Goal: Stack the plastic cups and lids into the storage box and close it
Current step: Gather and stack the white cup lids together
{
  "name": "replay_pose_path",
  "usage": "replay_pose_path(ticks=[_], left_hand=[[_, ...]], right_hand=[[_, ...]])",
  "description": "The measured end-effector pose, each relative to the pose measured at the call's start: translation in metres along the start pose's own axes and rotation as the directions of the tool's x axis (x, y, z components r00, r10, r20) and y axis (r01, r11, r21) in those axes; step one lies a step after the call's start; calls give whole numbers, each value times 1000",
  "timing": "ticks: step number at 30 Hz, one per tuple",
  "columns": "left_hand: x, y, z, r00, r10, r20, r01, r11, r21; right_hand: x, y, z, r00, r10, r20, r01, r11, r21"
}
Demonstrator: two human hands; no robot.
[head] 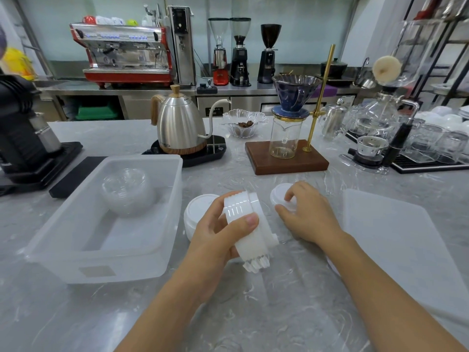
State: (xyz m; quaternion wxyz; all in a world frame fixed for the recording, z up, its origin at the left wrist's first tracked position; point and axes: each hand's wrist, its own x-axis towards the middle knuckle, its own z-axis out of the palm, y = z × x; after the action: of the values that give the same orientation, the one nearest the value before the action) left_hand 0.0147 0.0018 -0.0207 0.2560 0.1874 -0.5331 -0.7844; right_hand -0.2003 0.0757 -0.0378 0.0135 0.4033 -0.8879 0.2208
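Two hands over grey marble tabletop: left hand grip wraps stack of white plastic lids; right hand pinches single white lid. Translucent plastic storage box sits left, clear dome lids inside.

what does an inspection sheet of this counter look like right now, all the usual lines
surface: grey marbled counter, lit, no spills seen
job's things: open storage box at left with clear domed lids inside; box lid flat at right; white lid pile beside the box
clutter: gooseneck kettle, pour-over stand, glass dish, black grinder, glassware
grippers: left hand grips a stack of white lids; right hand pinches a single white lid on the counter
cables: nothing seen
surroundings: red espresso machine and three grinders on the back bench
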Motion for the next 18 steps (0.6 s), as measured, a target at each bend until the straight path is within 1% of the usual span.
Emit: replay_pose_path(ticks=[4, 6, 8, 10, 12, 14, 15, 17, 18], left_hand=[[0, 0, -1, 1000, 11, -3, -11, 1000, 9], [0, 0, 0, 1000, 10, -1, -10, 1000, 14], [1, -1, 0, 1000, 6, 2, -6, 1000, 15], [1, -1, 0, 1000, -1, 1, 1, 1000, 11], [1, -2, 0, 1000, -2, -3, 2, 1000, 7], [1, -2, -1, 1000, -5, -15, 5, 1000, 7], [1, -2, -1, 1000, -5, -21, 5, 1000, 3], [1, 0, -1, 1000, -1, -27, 1, 1000, -1], [1, 0, -2, 1000, 2, -28, -2, 1000, -2]], right_hand=[[-6, 1, 0, 999, 37, -35, -36, 998, 56], [-6, 3, 0, 996, 73, -44, -72, 997, 18], [-3, 4, 1, 992, 122, 12, -121, 990, -67], [-1, 4, 2, 988, 147, 52, -139, 982, -128], [-1, 4, 2, 990, 130, 50, -124, 986, -108], [-3, 3, 1, 995, 101, 27, -101, 995, -25], [-4, 1, 0, 996, 93, 9, -93, 994, 51], [-8, -2, -4, 996, 73, -43, -59, 961, 269], [-10, -4, -8, 996, 54, -73, -22, 923, 385]])
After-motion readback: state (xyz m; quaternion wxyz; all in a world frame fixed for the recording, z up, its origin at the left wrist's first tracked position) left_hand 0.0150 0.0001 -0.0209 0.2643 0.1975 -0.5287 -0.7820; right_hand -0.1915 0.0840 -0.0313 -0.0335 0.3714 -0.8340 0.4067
